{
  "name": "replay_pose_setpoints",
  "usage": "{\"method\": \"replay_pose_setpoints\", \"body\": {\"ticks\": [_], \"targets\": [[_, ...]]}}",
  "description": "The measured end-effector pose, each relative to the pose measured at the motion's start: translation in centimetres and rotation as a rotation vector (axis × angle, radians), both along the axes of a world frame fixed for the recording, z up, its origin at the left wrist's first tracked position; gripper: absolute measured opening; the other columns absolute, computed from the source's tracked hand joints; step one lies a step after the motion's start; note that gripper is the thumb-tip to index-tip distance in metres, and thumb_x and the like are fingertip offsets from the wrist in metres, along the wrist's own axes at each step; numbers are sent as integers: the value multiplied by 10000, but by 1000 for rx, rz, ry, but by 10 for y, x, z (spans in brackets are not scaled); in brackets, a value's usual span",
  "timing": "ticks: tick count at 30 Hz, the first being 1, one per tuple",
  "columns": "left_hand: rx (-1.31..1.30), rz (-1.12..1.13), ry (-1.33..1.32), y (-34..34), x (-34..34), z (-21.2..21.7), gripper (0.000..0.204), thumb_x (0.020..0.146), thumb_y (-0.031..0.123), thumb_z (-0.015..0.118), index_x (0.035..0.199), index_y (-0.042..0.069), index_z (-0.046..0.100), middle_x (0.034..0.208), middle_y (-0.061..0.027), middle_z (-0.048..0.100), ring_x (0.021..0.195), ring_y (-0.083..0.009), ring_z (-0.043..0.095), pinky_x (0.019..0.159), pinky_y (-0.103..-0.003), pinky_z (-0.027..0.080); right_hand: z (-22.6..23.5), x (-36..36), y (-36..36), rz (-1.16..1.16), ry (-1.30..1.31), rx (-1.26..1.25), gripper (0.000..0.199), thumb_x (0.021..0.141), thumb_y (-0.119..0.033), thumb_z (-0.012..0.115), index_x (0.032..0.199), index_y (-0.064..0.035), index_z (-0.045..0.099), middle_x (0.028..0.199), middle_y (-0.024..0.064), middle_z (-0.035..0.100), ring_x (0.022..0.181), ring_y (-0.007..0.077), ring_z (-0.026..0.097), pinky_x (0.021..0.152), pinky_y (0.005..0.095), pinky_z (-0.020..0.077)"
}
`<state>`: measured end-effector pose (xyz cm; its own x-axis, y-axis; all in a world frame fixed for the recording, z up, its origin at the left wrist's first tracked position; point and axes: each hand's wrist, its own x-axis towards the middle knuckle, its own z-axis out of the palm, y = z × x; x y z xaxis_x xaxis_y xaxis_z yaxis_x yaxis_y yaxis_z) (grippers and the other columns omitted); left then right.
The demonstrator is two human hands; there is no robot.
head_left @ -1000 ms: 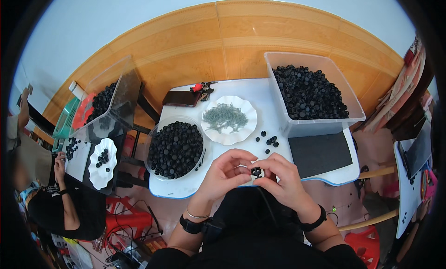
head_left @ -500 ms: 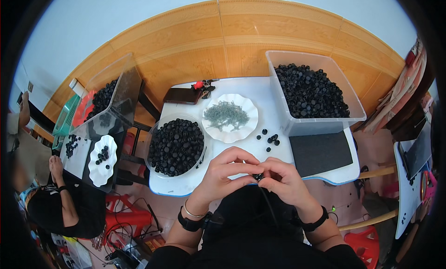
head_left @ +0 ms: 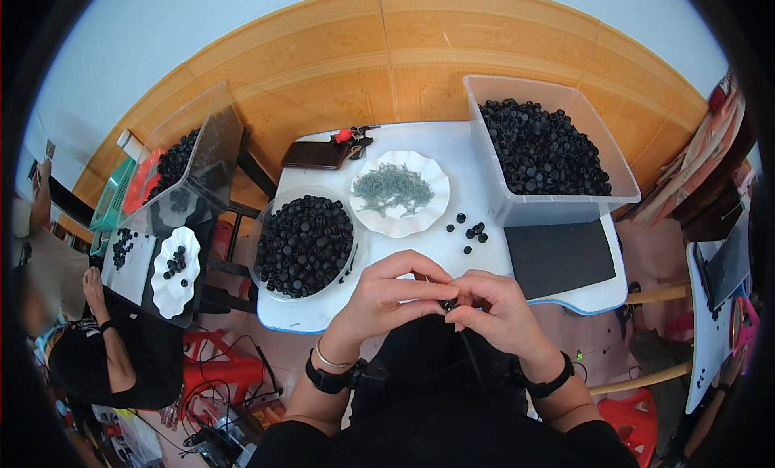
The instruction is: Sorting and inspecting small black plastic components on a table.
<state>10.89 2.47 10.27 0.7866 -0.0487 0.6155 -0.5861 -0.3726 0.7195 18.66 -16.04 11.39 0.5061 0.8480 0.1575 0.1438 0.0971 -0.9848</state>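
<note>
Between the fingertips of both hands is a small round black cap (head_left: 448, 305), held above my lap just off the table's near edge. My left hand (head_left: 401, 295) pinches it from the left, and my right hand (head_left: 494, 308) closes on it from the right. Fingers cover most of the cap, so its details are hidden. Beyond my hands, a white scalloped plate (head_left: 401, 226) bears a heap of thin grey-green pieces. Several loose black caps (head_left: 476, 232) lie to the right of that plate. On the left, a round clear tub (head_left: 266, 284) is full of similar caps.
A large clear bin (head_left: 565, 213) of black caps stands at the back right, behind a black mat (head_left: 559, 258). A brown wallet (head_left: 315, 155) and keys (head_left: 355, 142) lie at the back left. Another person's hand (head_left: 94, 290) is beside a side table with a white dish (head_left: 171, 294).
The whole view has shifted slightly, with the table sitting a little higher in the picture. Both hands stay together around the cap; the fingers have moved only slightly.
</note>
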Motion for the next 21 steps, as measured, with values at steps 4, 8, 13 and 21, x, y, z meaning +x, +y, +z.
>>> {"method": "replay_pose_setpoints", "body": {"ticks": [4,8,13,21], "targets": [[20,-30,-13,1,2,4,286,668,7,751,948,48,713,932,-79,643,794,-185,631,656,-276,538,1,0,0,-21,-60,-1,211,809,-94,687,996,-5,647,747,39,585,600,88,580,543,202,435],[2,40,-11,-1,2,2,247,628,76,789,866,47,728,875,-96,684,768,-187,658,642,-257,529,0,-2,0,-45,-61,13,209,810,-86,685,996,0,645,746,40,586,601,88,582,547,204,440],[19,23,-36,-1,3,1,281,661,26,764,937,42,716,876,-89,680,767,-190,651,657,-270,539,0,-2,-1,-69,-91,14,207,807,-65,680,997,7,642,740,48,585,605,93,588,546,212,447],[18,25,-70,-3,4,-4,268,662,9,757,926,37,719,918,-88,676,779,-182,651,661,-264,538,3,-4,-1,-118,-165,-11,198,802,-71,684,983,-1,646,716,44,567,578,95,553,539,222,437]]}}
